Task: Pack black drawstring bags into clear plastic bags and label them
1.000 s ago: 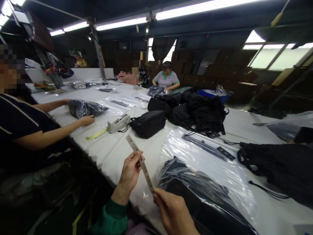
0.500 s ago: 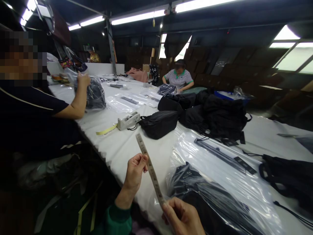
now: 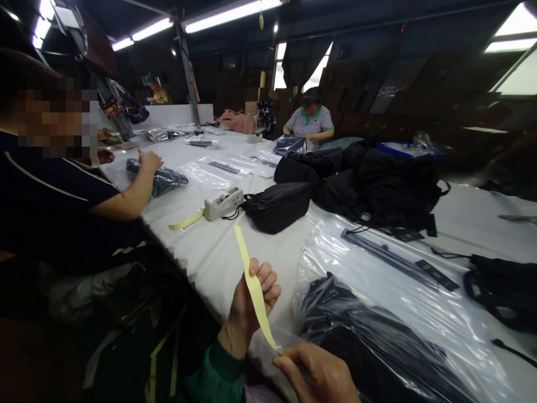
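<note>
A yellow paper strip (image 3: 254, 288) runs slantwise between my hands, held above the table's near edge. My left hand (image 3: 250, 304) pinches it near the middle, thumb on top. My right hand (image 3: 318, 374) grips its lower end at the bottom of the view, right beside the mouth of a clear plastic bag (image 3: 377, 330) with a black fabric item inside. The bag lies on the white table (image 3: 218, 252) just right of my hands.
A tape dispenser (image 3: 223, 203) with a yellow strip hanging stands mid-table beside a black pouch (image 3: 278, 206). Black bags (image 3: 377, 187) are piled behind. A person at left presses a bagged item (image 3: 161, 180); another person (image 3: 310, 120) sits at the far end.
The strip has turned so its plain yellow side faces me. My hands have come closer to the bag's mouth. The person at left has laid the bagged item back on the table.
</note>
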The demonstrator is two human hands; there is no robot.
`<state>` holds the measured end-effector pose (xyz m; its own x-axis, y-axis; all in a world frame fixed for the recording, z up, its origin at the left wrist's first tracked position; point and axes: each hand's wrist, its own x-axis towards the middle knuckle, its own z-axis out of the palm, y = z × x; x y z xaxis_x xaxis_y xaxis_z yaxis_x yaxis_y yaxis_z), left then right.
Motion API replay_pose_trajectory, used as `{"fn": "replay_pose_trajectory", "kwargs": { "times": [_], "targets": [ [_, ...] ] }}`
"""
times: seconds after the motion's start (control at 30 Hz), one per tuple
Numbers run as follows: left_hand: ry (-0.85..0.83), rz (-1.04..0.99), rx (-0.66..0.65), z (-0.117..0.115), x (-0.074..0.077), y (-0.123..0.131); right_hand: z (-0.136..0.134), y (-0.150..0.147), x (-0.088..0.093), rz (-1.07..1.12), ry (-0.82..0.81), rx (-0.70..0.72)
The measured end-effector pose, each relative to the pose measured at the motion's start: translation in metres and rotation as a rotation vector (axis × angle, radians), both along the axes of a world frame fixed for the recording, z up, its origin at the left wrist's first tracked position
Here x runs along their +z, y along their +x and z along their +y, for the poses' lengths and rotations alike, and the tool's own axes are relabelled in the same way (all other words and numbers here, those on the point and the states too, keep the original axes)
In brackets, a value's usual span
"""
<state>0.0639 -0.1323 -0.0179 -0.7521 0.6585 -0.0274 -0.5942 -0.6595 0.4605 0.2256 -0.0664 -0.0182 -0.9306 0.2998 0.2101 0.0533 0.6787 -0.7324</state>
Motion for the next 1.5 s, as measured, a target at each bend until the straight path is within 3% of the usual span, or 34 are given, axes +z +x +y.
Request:
{"fn": "replay_pose_trajectory", "kwargs": {
  "times": [0.1, 0.23, 0.3, 0.4, 0.67, 1.03, 1.2, 1.4, 1.5],
  "targets": [
    [-0.242, 0.107, 0.152, 0.005, 0.004, -0.009, -0.001, 0.003, 0.020, -0.114, -0.394, -0.068],
    [-0.364, 0.135, 0.260, 0.015, 0.004, -0.021, 0.001, 0.010, 0.039, -0.193, -1.015, 0.057],
    [-0.411, 0.213, 0.291, 0.021, 0.001, -0.025, 0.002, 0.013, 0.039, -0.192, -1.178, 0.065],
    [-0.443, 0.301, 0.271, 0.031, -0.003, -0.025, 0.003, 0.018, 0.032, -0.169, -1.274, 0.027],
    [-0.507, 0.396, 0.222, 0.051, -0.013, -0.024, 0.006, 0.021, 0.027, -0.171, -1.334, 0.000],
    [-0.503, 0.424, 0.213, 0.066, -0.001, -0.017, 0.016, 0.026, 0.031, -0.005, -1.293, -0.193],
    [-0.414, 0.384, -0.015, 0.043, 0.013, 0.004, 0.025, 0.032, 0.041, 0.120, -1.212, -0.241],
    [-0.266, 0.721, -0.447, -0.005, 0.013, 0.057, 0.033, 0.041, 0.053, 0.248, -1.042, -0.259],
    [-0.360, 0.755, -0.421, -0.005, 0.015, 0.072, 0.032, 0.045, 0.055, 0.296, -0.902, -0.255]
  ]
}}
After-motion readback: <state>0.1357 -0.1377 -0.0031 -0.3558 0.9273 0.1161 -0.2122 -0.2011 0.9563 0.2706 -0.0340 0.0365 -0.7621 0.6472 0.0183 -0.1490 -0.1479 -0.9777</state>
